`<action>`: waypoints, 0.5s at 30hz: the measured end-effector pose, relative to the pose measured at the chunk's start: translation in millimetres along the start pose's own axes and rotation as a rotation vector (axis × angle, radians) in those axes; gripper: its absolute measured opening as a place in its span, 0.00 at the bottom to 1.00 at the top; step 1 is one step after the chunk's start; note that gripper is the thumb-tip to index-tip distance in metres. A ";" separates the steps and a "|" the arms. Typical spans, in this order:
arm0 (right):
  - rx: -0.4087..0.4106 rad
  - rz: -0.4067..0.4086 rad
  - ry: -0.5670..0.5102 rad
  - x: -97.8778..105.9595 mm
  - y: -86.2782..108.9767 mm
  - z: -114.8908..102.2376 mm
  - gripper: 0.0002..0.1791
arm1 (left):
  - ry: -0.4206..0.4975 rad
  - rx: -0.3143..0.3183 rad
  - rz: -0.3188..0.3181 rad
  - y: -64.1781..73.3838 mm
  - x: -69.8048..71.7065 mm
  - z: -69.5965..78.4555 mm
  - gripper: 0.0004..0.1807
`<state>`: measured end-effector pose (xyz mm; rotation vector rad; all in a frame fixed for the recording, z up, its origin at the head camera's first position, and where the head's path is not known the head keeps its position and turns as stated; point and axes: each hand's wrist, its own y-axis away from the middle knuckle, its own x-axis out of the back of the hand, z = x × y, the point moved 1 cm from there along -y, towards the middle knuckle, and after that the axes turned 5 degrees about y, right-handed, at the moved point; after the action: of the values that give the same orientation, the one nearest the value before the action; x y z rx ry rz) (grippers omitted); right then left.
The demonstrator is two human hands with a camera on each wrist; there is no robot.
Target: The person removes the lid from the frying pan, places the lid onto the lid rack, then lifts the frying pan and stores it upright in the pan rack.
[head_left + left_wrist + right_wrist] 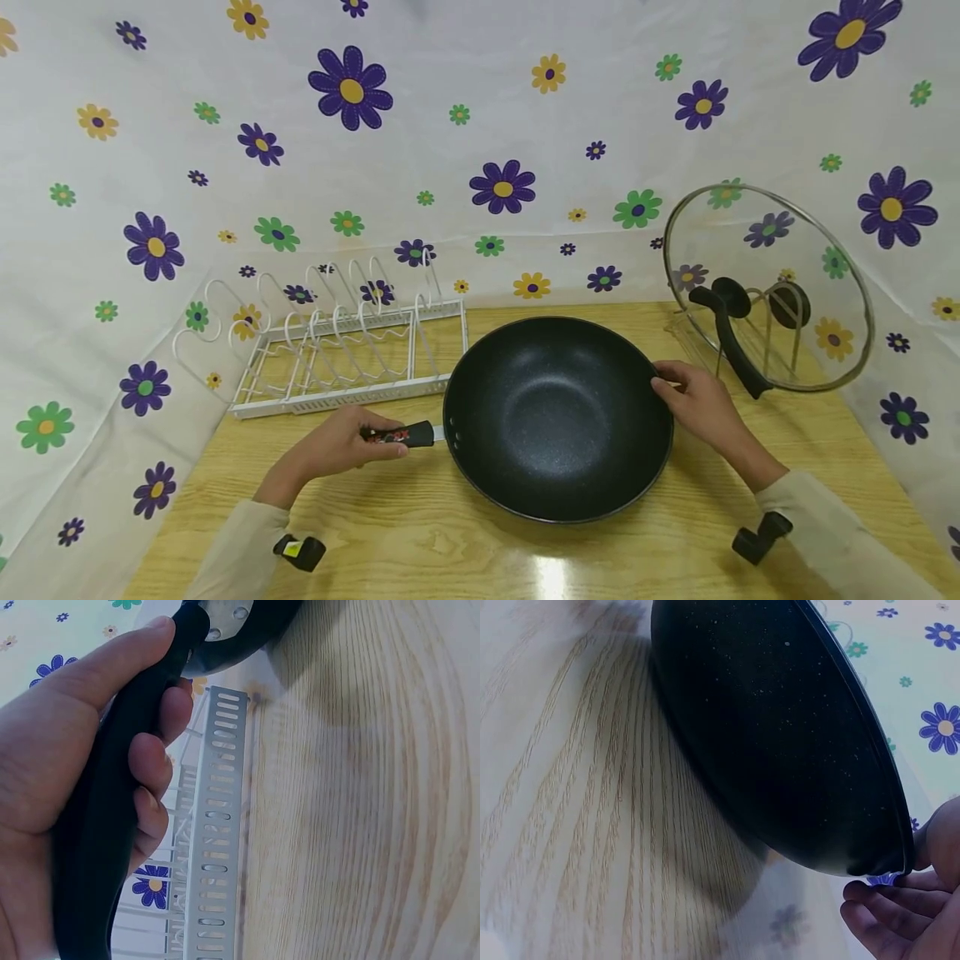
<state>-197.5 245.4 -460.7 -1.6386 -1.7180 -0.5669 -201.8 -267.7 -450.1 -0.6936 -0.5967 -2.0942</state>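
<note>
A black wok (pixel 558 417) with a pale-speckled outer wall (pixel 780 727) is between both hands, its inside facing up in the head view. My left hand (pixel 352 442) grips its black handle (pixel 112 795), fingers wrapped underneath and thumb along the top. On the opposite side, my right hand (pixel 697 404) pinches the rim, thumb at the inner edge and fingers (pixel 885 915) below. A shadow lies on the wood beneath the wok in the right wrist view. Whether its base touches the table cannot be told.
A white wire dish rack (pixel 345 392) stands behind the left hand. At the right, a glass lid (pixel 780 242) with a black handle (pixel 727 333) leans upright on a wire stand (pixel 767 333). The wooden table (pixel 420 525) meets a flower-print cloth (pixel 420 150) at the back and sides.
</note>
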 end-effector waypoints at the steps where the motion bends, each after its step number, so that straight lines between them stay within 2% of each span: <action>1: 0.000 -0.002 0.004 0.0 -0.9 -0.2 0.22 | -0.002 0.000 0.003 0.5 -0.3 0.1 0.29; 5: -0.009 -0.010 0.000 0.1 -5.0 -1.0 0.22 | -0.006 0.005 0.013 2.5 -2.1 2.7 0.30; 15: -0.120 -0.008 0.003 -0.7 -14.3 -6.7 0.22 | -0.014 0.014 0.033 6.9 -9.3 10.7 0.33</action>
<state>-210.5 238.4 -454.7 -1.7129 -1.7182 -0.6879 -188.6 -259.6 -447.1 -0.7062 -0.6028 -2.0546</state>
